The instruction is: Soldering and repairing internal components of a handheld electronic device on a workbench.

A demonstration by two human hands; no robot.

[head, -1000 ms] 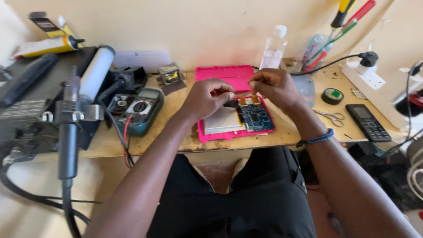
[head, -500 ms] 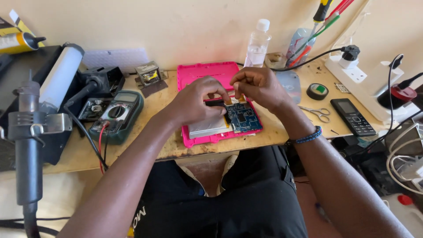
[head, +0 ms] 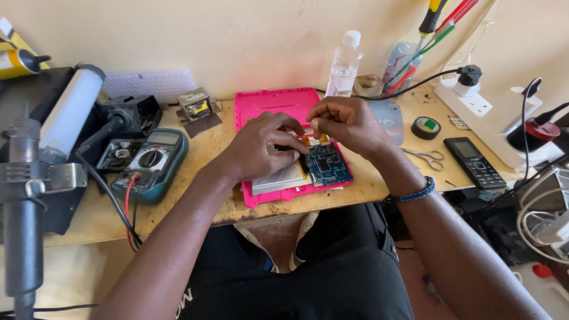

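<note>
A: The pink case (head: 269,105) lies open near the middle of the wooden bench (head: 195,178), flat, with its far edge close to the wall (head: 237,35). Inside it, on the right, sits a blue circuit board (head: 328,166); left of the board lies a flat silver battery (head: 278,179).

B: And the hands?

A: The left hand (head: 261,145) rests palm-down on the case, fingers bent onto the top of the battery beside the board. The right hand (head: 349,121) hovers over the far right part of the case, thumb and forefinger pinched together just above the board. What it pinches is too small to tell.

B: What else is on the bench?

A: Left of the case stands a green meter (head: 155,161) with red and black leads hanging over the front edge. Just beyond the case's far left corner is a small transformer (head: 197,106). Behind the case's far right corner stands a clear plastic bottle (head: 344,68) with a white cap. Right of the case come scissors (head: 428,156), a roll of black tape (head: 425,127) and a dark phone (head: 474,161), then a white power strip (head: 480,112) with plugs in it.

B: And the room?

A: A plain cream wall runs right behind the bench. Well left of the case a hot-air tool (head: 24,195) hangs in its holder. The person sits with dark trousers under the bench edge, and a beaded bracelet (head: 416,192) circles the right wrist.
</note>
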